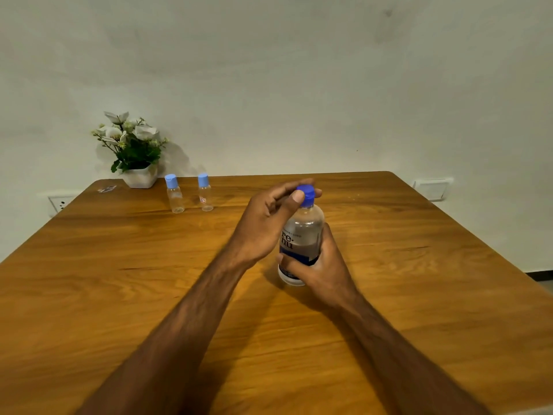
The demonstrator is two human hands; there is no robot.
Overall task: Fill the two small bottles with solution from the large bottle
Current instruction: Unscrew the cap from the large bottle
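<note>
A wooden table [149,295] with rounded corners stands against a plain pale wall [299,85]. At its centre stands one large clear plastic bottle [302,235], upright with its long axis vertical and its dark blue cap [307,193] pointing up. The right hand [321,265] wraps around the bottle's lower body; the left hand [269,220] pinches the cap between thumb and fingers. Two small clear bottles with light blue caps, one [174,194] beside the other [205,193], stand upright at the far left, near one white pot of white flowers [133,148].
</note>
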